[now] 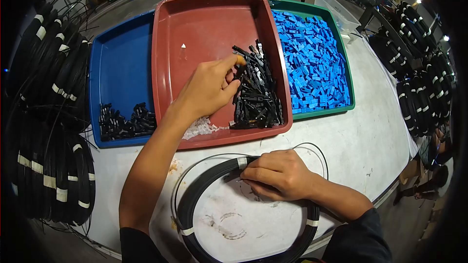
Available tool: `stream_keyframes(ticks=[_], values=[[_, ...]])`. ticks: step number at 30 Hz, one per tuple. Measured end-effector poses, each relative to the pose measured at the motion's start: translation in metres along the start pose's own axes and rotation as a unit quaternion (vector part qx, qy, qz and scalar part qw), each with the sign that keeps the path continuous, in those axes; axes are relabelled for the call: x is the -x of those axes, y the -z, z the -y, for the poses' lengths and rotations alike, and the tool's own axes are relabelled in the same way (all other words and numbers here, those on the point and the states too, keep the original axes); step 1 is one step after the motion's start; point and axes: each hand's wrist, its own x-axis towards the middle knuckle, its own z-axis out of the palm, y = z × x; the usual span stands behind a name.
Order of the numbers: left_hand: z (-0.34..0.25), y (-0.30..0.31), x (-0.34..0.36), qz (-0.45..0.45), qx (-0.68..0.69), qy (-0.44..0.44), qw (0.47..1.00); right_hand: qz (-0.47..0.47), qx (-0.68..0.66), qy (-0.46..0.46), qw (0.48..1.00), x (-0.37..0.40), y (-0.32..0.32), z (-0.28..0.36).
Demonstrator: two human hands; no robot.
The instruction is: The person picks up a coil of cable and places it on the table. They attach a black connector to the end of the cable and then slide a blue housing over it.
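Over the red tray [209,24], my left hand [209,85] reaches to the pile of black parts [258,92] on the tray's right side. Its fingers are curled at the pile's left edge; whether anything is between them is hidden. My right hand [282,175] is closed at the top of a coil of black cable [187,199] that lies on the white table. The coil is bound with white tape. A loose cable end loops out above the hand. Small white pieces [201,127] lie at the tray's lower left, partly behind my left forearm.
A blue tray [122,53] with black parts stands at the left, and a green tray [348,85] full of blue pieces at the right. Stacks of black coils [53,175] rise on the left, with more coils [419,102] on the right. A clear bin [336,9] sits behind.
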Motion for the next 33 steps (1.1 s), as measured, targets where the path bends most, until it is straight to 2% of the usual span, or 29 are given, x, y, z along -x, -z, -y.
stream_keyframes(ticks=[1,3,4,6,11,14,17,19,21,23,25,26,33], values=[[-0.003,0.004,0.000,0.000,-0.001,0.001,1.000,-0.002,-0.003,0.002,1.000,0.000,0.000,0.000],[-0.011,0.012,0.003,0.006,0.126,0.092,0.988,-0.002,-0.003,-0.006,1.000,0.000,0.000,0.001],[-0.011,0.013,0.006,0.004,0.123,0.093,0.988,0.000,-0.002,-0.016,1.000,0.000,0.001,0.002],[-0.013,0.013,0.017,-0.018,0.277,0.106,0.955,-0.009,0.003,-0.017,1.000,-0.001,0.001,0.002],[-0.027,0.005,0.067,-0.076,0.299,0.066,0.949,-0.072,-0.004,-0.039,0.997,0.000,-0.001,0.000],[-0.046,0.005,0.096,-0.092,0.398,0.109,0.906,-0.101,0.015,-0.085,0.991,0.000,0.001,0.005],[-0.064,0.004,0.112,-0.079,0.439,0.127,0.886,-0.109,0.010,-0.073,0.991,0.003,-0.003,0.002],[-0.070,-0.004,0.120,-0.092,0.425,0.119,0.893,-0.107,0.004,-0.073,0.992,0.004,-0.003,0.004],[-0.073,-0.009,0.129,-0.069,0.346,0.138,0.926,-0.076,0.030,-0.046,0.996,0.004,-0.003,0.006],[-0.073,-0.013,0.137,-0.065,0.361,0.157,0.917,-0.072,0.041,-0.030,0.996,0.004,-0.004,0.005],[-0.068,-0.020,0.142,-0.073,0.346,0.122,0.927,-0.043,0.036,0.019,0.998,0.005,-0.005,0.000],[-0.068,-0.023,0.142,-0.084,0.384,0.103,0.914,-0.044,0.029,0.030,0.998,0.005,-0.004,0.000],[-0.069,-0.028,0.145,-0.114,0.364,0.114,0.917,-0.024,0.042,0.048,0.998,0.004,-0.004,0.003]])
